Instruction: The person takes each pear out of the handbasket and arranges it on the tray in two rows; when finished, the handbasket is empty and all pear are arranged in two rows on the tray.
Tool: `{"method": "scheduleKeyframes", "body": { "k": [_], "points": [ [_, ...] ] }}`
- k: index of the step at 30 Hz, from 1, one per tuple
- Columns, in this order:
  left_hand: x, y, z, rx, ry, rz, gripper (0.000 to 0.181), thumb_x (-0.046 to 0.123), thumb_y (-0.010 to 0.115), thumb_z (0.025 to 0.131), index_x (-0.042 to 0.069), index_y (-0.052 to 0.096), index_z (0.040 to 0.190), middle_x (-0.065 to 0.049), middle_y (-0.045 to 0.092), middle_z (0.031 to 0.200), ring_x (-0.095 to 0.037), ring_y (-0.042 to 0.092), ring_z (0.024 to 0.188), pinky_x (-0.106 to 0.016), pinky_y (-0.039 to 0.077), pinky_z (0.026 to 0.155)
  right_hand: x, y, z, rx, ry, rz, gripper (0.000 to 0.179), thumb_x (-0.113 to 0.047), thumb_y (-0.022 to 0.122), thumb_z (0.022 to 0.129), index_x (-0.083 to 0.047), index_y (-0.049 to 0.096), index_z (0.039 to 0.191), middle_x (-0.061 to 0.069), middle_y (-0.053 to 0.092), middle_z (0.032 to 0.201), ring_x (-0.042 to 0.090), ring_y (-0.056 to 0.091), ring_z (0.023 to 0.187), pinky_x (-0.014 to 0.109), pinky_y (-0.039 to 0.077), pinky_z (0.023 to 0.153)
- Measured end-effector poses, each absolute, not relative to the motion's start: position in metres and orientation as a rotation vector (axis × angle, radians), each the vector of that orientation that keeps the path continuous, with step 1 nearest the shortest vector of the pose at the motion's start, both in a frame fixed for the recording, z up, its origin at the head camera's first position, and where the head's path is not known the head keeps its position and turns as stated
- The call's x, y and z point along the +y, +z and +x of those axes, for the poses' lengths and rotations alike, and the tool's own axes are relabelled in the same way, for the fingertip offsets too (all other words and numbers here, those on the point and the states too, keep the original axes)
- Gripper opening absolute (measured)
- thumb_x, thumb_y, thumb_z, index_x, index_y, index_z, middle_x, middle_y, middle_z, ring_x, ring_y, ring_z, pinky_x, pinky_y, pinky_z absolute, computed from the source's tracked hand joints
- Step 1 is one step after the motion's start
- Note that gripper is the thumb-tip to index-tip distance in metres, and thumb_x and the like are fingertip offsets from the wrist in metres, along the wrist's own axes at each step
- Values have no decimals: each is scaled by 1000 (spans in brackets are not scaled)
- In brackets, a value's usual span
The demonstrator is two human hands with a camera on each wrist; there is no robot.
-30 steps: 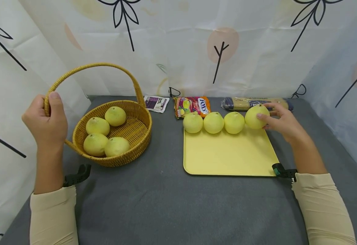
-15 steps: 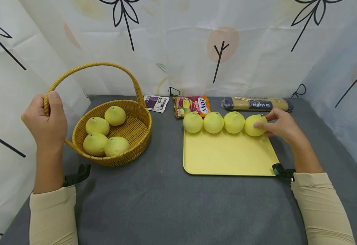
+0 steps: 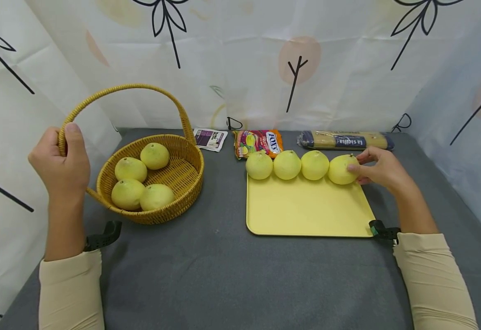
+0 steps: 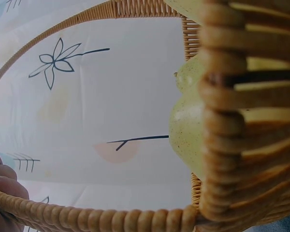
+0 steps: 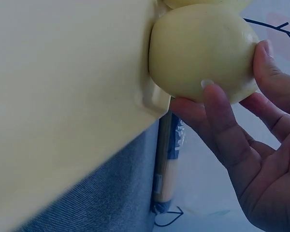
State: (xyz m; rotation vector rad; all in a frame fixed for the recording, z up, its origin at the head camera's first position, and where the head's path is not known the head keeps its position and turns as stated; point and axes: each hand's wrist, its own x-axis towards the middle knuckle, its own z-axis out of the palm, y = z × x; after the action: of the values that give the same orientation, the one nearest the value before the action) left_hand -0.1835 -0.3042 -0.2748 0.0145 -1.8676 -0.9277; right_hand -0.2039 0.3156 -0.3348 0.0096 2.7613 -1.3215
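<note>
In the head view, my left hand (image 3: 63,162) grips the arched handle (image 3: 135,86) of a woven wicker basket (image 3: 184,174) at the left. Several round yellow-green fruits (image 3: 156,197) lie in the basket, toward its left side. At the right, my right hand (image 3: 382,172) holds a like round fruit (image 3: 339,170) between thumb and fingers. It is at the far right corner of a yellow tray (image 3: 306,211), at the end of a row of such fruits (image 3: 287,165). In the right wrist view, the held fruit (image 5: 203,50) touches the tray's edge area; the fingers curve around its side.
Behind the tray lie a red and orange sweets packet (image 3: 258,143) and a long pack of pasta (image 3: 345,140). A purple and white packet (image 3: 210,139) is beside the basket. A grey cloth (image 3: 207,275) covers the table; patterned white curtains (image 3: 240,59) stand behind.
The right hand has lowered the fruit onto the tray's far right corner, beside the row, and still holds it. The left hand and basket stay nearly still.
</note>
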Motion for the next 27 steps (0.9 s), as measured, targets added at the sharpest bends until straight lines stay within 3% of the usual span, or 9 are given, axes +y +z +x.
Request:
{"method": "scheduleKeyframes", "body": {
  "k": [6,9,14,18,24,27],
  "points": [
    [-304,-274,-183,-1867,-930,14,31,30,52,95,28,41,66,7,33,60,-7,27,54,-18,21,51,321,-328,-201,2725,-1229,-12,55,-14,67,96,8,41,140,37,36,140,36,69,94,41,58,77],
    [-303,-274,-183,-1867,-937,25,32,29,52,95,24,42,65,6,33,60,-7,27,54,-17,21,51,322,-324,-199,2762,-1206,6,53,-18,64,98,8,44,140,35,40,137,34,69,93,41,58,77],
    [-303,-273,-183,-1868,-944,27,33,29,52,95,22,43,64,5,33,60,-7,28,54,-17,21,51,317,-317,-197,2961,-1232,74,44,-33,61,99,5,61,122,20,63,109,16,69,77,31,57,69],
    [-303,-272,-183,-1868,-943,31,33,29,53,95,23,43,65,6,33,60,-7,28,54,-17,21,51,300,-308,-199,3036,-1304,6,43,-35,57,101,5,66,112,9,70,91,7,66,73,22,54,65],
    [-303,-273,-182,-1875,-947,28,33,30,52,96,24,42,66,5,33,60,-7,28,54,-18,21,51,259,-291,-210,2980,-1330,-213,59,-49,47,102,3,61,80,12,62,73,26,64,69,33,54,67],
    [-303,-273,-182,-1875,-947,24,34,30,53,96,22,42,65,4,33,60,-8,27,54,-18,20,50,233,-283,-219,2902,-1358,-294,58,-50,44,103,2,57,79,15,57,69,35,61,69,40,54,68]
  ]
}}
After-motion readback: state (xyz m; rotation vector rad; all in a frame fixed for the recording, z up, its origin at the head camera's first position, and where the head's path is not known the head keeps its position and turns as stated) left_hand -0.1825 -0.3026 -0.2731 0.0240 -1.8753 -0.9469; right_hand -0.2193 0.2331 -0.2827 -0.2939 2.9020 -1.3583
